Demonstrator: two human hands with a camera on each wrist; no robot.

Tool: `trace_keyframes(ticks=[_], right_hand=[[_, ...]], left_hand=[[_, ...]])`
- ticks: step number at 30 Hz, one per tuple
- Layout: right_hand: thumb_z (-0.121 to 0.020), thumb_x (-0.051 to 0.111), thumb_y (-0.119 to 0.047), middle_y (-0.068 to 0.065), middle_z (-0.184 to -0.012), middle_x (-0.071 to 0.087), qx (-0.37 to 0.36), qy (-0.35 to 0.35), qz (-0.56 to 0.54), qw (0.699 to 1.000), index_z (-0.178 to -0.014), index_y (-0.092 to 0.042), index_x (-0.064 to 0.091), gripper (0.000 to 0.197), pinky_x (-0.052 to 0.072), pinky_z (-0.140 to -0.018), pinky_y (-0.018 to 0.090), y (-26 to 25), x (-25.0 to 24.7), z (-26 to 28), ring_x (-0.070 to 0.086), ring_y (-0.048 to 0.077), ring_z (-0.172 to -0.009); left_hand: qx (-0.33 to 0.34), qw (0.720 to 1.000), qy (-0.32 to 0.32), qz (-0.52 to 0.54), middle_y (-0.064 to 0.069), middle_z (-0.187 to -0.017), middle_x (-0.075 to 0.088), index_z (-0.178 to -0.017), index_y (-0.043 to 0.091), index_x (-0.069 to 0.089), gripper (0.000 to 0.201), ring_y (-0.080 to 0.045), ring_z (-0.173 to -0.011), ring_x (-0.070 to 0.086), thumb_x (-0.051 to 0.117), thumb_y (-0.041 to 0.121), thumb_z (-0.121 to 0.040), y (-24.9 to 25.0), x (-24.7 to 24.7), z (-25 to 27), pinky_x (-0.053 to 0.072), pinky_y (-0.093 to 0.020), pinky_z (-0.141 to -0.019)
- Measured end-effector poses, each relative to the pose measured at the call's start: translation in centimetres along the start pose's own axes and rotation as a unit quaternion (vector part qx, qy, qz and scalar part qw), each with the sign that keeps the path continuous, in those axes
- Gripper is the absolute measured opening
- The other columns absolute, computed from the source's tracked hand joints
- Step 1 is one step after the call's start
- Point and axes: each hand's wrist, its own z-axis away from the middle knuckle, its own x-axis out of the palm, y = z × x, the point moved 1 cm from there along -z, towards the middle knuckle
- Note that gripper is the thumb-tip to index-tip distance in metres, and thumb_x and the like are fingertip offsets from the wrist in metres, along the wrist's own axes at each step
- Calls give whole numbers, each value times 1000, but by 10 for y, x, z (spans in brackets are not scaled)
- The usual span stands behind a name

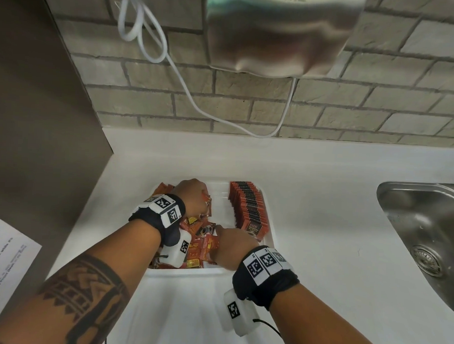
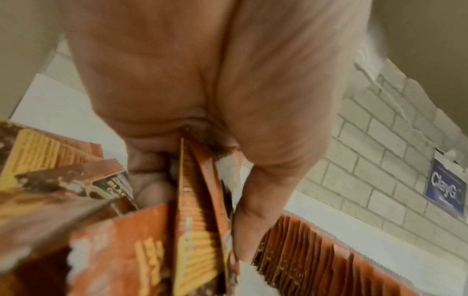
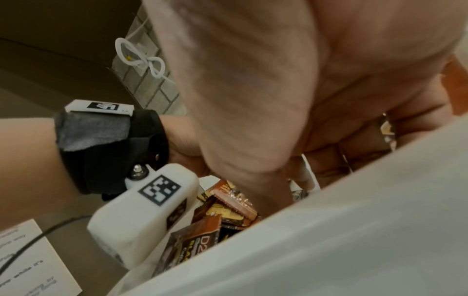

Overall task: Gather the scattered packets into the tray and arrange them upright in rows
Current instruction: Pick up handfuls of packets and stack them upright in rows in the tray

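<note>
A white tray sits on the white counter. Along its right side stands a row of upright orange-and-black packets, also in the left wrist view. Loose packets lie piled in its left and middle. My left hand hovers over the far left of the pile and grips a small bundle of packets on edge between thumb and fingers. My right hand reaches into the near part of the pile, fingers curled onto a packet. The tray's near rim hides much of that grip.
A steel sink is set into the counter at the right. A hand dryer and its looping white cable hang on the brick wall behind. A brown panel bounds the left; a printed sheet lies there.
</note>
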Motion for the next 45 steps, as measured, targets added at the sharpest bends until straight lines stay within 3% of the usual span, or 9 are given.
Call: trace_keyframes(ticks=[6,10,14,22,27,31,36,40,45], right_hand=[[-93,57,-37,9,-116,65,10,6,-50,999,-152,-15,20,73,47,-77,32,-6,-3,-4,63,27,-103],[-92,58,-42,6,-111,66,8,16,-64,998,-149,-18,24,71,50,-79,33,-8,-2,-5,65,25,-98],[-91,60,-45,8,-114,65,3,24,-61,998,-145,-16,29,69,51,-84,34,-8,-2,-1,65,27,-101],[-93,57,-40,7,-119,64,9,35,-83,996,-141,-16,37,57,49,-84,33,-8,-6,9,63,26,-107],[-96,58,-40,3,-131,62,15,83,-136,987,-139,-20,53,48,51,-91,31,4,-15,19,62,21,-112],[-95,60,-41,-3,-105,71,2,128,-186,974,-123,-24,65,34,51,-75,21,13,-23,25,68,9,-86],[-94,63,-40,-5,-92,71,-29,252,-290,923,-107,-19,68,25,53,-72,26,14,-42,31,69,13,-74],[-93,67,-16,6,-75,69,-41,241,-444,862,-98,-12,64,7,47,-45,22,12,-57,32,61,6,-46],[-88,75,-16,13,-79,75,-22,273,-507,817,-95,-12,70,10,61,-72,52,17,-64,24,72,33,-68]], left_hand=[[-41,996,30,68,-7,-108,71,-112,7,71,36,-22,-94,66,79,16,-78,-6,0,1,55,-29,-77],[-60,991,37,114,-11,-102,75,-108,4,73,34,-26,-92,70,79,19,-78,-9,-2,2,59,-37,-81],[-72,986,51,142,-12,-103,75,-107,3,74,31,-22,-85,66,78,20,-81,-10,-4,4,49,-25,-66],[-75,977,71,187,-5,-96,73,-99,10,74,27,-24,-92,69,81,22,-76,-14,-10,8,59,-38,-84],[-69,961,68,260,-4,-90,71,-92,10,72,22,-25,-87,68,84,22,-77,-16,-14,12,56,-38,-83],[-72,949,58,301,-6,-94,74,-94,9,74,29,-29,-93,70,86,27,-75,-22,-9,18,58,-47,-91],[-44,869,-8,494,-16,-107,75,-108,5,71,32,-34,-99,72,84,10,-79,-10,-11,32,58,-50,-92],[3,796,-78,600,-15,-97,72,-109,6,66,32,-28,-89,71,79,6,-79,13,-11,45,56,-49,-91],[-3,703,-102,704,-21,-103,67,-109,6,59,14,-32,-91,67,58,10,-96,21,-11,51,54,-47,-90]])
